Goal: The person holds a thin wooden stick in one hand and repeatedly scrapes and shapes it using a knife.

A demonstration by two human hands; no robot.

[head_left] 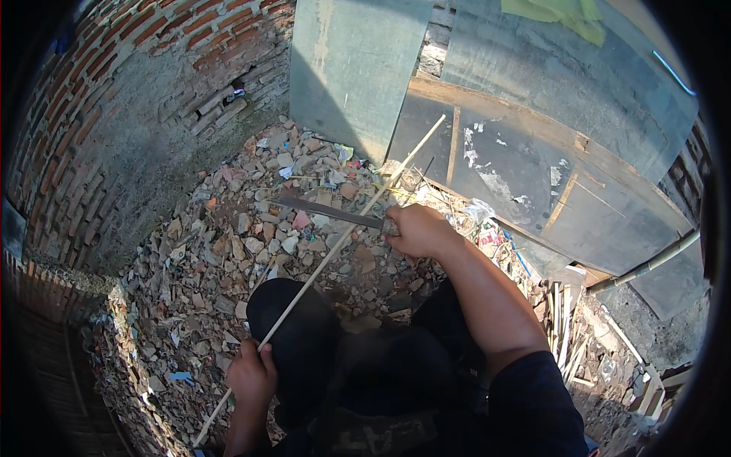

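Observation:
My left hand (253, 373) is closed around the lower part of a long, thin, pale stick (308, 284), which looks like split bamboo. The stick slants up to the right, passing over my dark-clothed left knee (293, 316) and ending near the boards. In my right hand (417, 231) is the handle of a long knife (324, 209). Its dark blade points left and crosses the stick a little above the middle; whether the edge touches the stick I cannot tell.
Broken stone and brick rubble (221, 244) with litter covers the ground. A curved-looking brick wall (114, 152) rises at the left. Grey-green boards (354, 68) and a dark wood-framed panel (518, 160) lean at the back. Several pale sticks (562, 320) lie at the right.

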